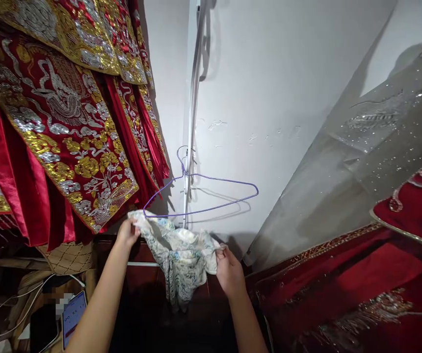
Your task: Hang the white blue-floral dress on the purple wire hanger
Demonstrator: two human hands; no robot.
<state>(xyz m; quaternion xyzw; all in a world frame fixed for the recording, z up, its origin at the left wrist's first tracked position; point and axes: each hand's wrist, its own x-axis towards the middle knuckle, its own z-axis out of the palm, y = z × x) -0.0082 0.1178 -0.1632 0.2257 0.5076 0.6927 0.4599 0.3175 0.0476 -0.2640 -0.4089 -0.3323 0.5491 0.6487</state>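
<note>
A pale floral garment (179, 257) hangs stretched between my two hands, low in the middle of the view. My left hand (127, 232) pinches its upper left edge. My right hand (227, 270) grips its right edge with the fingers closed. Just above the cloth, a purple wire hanger (211, 193) hangs by its hook on a metal wall rail (193, 108). The hanger's left end almost touches the cloth near my left hand.
Red robes with gold and silver embroidery (60, 127) hang at the left. A sheer sequined fabric (373, 147) and more red embroidered cloth (365, 289) fill the right. A phone (72, 316) and cables (8, 314) lie at the bottom left. A white wall (270, 73) is behind.
</note>
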